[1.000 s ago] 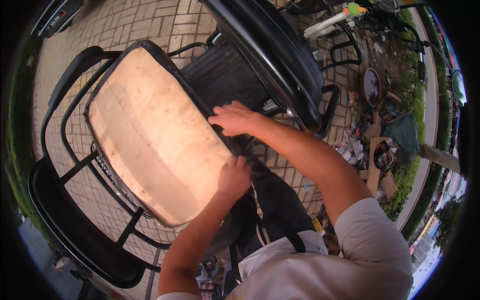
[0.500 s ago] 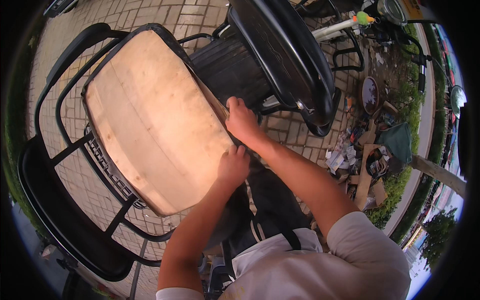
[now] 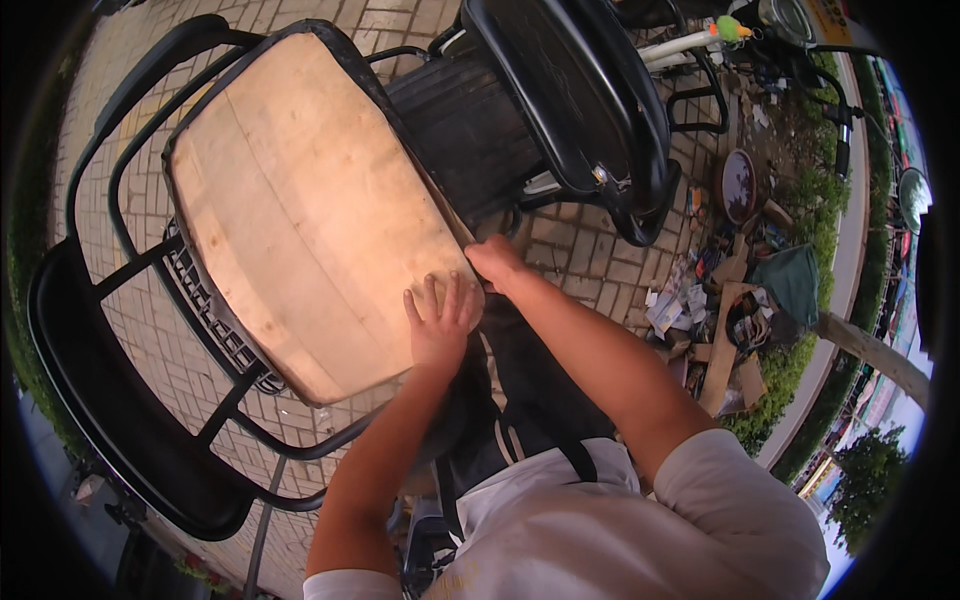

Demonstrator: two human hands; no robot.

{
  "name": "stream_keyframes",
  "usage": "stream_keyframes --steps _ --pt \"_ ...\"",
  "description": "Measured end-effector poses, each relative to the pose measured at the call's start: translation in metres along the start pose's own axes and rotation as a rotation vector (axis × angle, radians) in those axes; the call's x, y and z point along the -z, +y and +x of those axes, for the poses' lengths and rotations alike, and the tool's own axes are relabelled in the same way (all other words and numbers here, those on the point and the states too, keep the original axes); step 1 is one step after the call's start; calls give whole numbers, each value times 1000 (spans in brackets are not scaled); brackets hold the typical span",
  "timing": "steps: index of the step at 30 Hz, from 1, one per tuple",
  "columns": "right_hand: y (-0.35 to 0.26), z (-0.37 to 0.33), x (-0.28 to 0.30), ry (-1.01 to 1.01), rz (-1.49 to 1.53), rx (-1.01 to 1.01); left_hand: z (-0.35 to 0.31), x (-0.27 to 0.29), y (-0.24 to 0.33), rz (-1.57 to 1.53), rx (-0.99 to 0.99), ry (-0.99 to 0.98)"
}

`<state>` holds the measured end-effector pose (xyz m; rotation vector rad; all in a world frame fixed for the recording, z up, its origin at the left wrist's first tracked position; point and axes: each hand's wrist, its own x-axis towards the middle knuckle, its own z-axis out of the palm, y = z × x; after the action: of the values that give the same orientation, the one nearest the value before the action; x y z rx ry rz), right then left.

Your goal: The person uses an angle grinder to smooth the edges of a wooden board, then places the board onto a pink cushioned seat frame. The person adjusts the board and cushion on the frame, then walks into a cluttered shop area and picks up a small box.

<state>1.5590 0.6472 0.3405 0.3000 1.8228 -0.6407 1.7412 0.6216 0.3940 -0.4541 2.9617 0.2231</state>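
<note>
A pale plywood seat board, with a dark covering wrapped along its rim, lies between the black rails of a vehicle. My left hand rests flat on the board's near right corner, fingers spread. Just beyond it, my right hand is closed on the covering at the board's right edge. The fingertips there are partly hidden, so the exact grip is hard to see.
Left of the board is a black padded backrest on a tubular frame. A black vehicle seat stands far right, past a dark footboard. Scattered rubbish and a round basin lie on the right.
My left hand has gone from curled fingers at the edge to lying spread on the board. My right hand has slid nearer along the edge toward the corner. The view has shifted slightly.
</note>
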Motion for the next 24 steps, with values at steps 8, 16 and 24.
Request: stream_keyframes --steps 8,16,24 --pt "-31 -32 22 -128 -344 -44 -15 11 0 -198 102 8" --pt "-22 -38 23 -255 -582 -39 -19 18 -3 -257 122 14" --pt "0 -38 30 -377 -316 -209 -21 19 -4 -310 136 33"
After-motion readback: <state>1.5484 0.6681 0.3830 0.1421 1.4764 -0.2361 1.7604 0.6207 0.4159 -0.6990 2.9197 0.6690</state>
